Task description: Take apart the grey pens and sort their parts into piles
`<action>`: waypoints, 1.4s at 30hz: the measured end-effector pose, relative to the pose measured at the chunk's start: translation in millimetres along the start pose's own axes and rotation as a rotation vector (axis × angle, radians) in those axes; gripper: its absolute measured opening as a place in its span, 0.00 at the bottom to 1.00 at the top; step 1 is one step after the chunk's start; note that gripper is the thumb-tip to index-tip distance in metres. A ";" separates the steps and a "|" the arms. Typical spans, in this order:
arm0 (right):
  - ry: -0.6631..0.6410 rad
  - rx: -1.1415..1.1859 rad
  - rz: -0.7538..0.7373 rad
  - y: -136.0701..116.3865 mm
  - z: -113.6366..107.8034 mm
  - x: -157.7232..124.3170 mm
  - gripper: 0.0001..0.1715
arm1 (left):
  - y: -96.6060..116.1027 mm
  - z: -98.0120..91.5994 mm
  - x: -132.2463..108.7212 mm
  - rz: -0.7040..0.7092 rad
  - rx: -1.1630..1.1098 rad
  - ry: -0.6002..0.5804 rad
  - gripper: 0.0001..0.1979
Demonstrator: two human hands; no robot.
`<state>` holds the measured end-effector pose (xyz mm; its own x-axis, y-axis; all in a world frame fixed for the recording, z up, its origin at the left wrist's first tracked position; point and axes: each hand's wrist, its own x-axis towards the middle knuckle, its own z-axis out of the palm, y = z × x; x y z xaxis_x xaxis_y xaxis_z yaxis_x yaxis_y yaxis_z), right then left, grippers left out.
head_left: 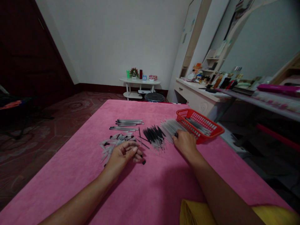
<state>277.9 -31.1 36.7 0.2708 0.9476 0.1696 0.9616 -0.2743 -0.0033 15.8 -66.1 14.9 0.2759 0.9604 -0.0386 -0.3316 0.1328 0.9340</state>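
Pens [128, 121] on desk [140, 197] in 2 groups, apparently finished, beyond loosely curled left hand [124, 153] (hold unclear), with pale pieces [116, 139], dark-ended rods [153, 133] and clear tubes [169, 127] seemingly left to do, and right hand [185, 142] apparently pinching black-tipped piece [176, 134] beside tubes.

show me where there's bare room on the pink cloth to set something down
Bare pink cloth lies between the left forearm and right forearm, left of the whitish pen parts by the left hand, and beyond the pens. The middle is crowded: whitish parts, pen refills, then clear tubes by the right hand and red basket.
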 end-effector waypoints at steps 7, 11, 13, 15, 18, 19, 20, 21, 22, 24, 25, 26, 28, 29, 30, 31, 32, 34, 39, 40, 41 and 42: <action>0.040 -0.008 -0.068 -5.2 -0.8 -4.4 0.18 | 1.9 1.3 0.9 0.029 0.092 -0.015 0.13; 0.045 0.095 -0.194 -22.0 -0.3 -9.4 0.16 | -4.4 6.5 -2.0 0.047 0.165 -0.082 0.13; 0.035 0.179 -0.281 -36.9 0.0 -9.3 0.13 | -8.0 9.3 -3.9 0.059 0.199 -0.112 0.13; 0.013 0.256 -0.373 -55.3 0.1 -6.1 0.12 | -10.9 11.2 -5.8 0.084 0.239 -0.139 0.12; -0.019 0.323 -0.484 -86.2 0.3 3.5 0.11 | -14.3 11.8 -8.2 0.118 0.327 -0.168 0.13; -0.011 0.333 -0.523 -96.4 0.7 7.2 0.11 | -15.4 11.5 -8.8 0.122 0.353 -0.172 0.13; 0.005 0.337 -0.551 -106.1 1.3 10.7 0.11 | -16.5 10.9 -9.3 0.125 0.375 -0.175 0.13; 0.030 0.340 -0.580 -115.0 2.3 14.0 0.12 | -17.7 10.3 -9.7 0.127 0.392 -0.180 0.13; 0.055 0.343 -0.599 -123.2 3.6 16.9 0.13 | -18.9 9.5 -9.9 0.132 0.405 -0.186 0.13; 0.089 0.340 -0.606 -136.8 7.2 21.5 0.17 | -21.1 8.2 -10.2 0.148 0.421 -0.199 0.13; 0.096 0.334 -0.597 -142.3 9.4 23.3 0.19 | -21.9 7.7 -10.2 0.155 0.424 -0.204 0.13; 0.096 0.325 -0.585 -147.0 11.7 25.1 0.19 | -22.4 7.4 -10.2 0.161 0.425 -0.208 0.13; 0.081 0.305 -0.563 -154.4 15.7 28.8 0.18 | -22.8 7.1 -10.0 0.168 0.427 -0.208 0.13; 0.067 0.296 -0.552 -157.0 17.0 30.7 0.17 | -22.7 7.2 -9.8 0.170 0.430 -0.208 0.13; 0.053 0.289 -0.542 -158.8 17.4 32.6 0.16 | -22.5 7.3 -9.5 0.170 0.432 -0.208 0.13; 0.039 0.284 -0.531 -159.8 17.0 34.3 0.15 | -22.2 7.5 -9.3 0.169 0.433 -0.208 0.13; 0.029 0.276 -0.519 -159.8 15.6 35.6 0.15 | -21.9 7.7 -9.0 0.168 0.429 -0.206 0.13; 0.025 0.288 -0.478 -156.8 10.4 36.1 0.15 | -20.9 8.3 -8.5 0.160 0.400 -0.195 0.13; -0.078 0.803 -0.331 -136.4 -6.8 15.1 0.12 | -12.7 10.3 -6.8 0.237 0.101 0.048 0.16; -0.141 0.988 -0.323 -131.6 -9.5 6.3 0.10 | -9.5 10.6 -6.1 0.270 0.036 0.118 0.19; -0.210 1.175 -0.311 -127.0 -11.8 -3.5 0.10 | -5.8 10.9 -5.2 0.295 -0.016 0.176 0.21; -0.290 1.325 -0.297 -122.9 -13.8 -13.9 0.09 | -1.8 11.0 -4.1 0.307 -0.059 0.215 0.22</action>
<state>155.3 -12.9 48.3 -0.1065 0.9870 0.1206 0.2640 0.1450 -0.9536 25.1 -73.0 17.3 -0.0375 0.9863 0.1605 -0.4227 -0.1612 0.8918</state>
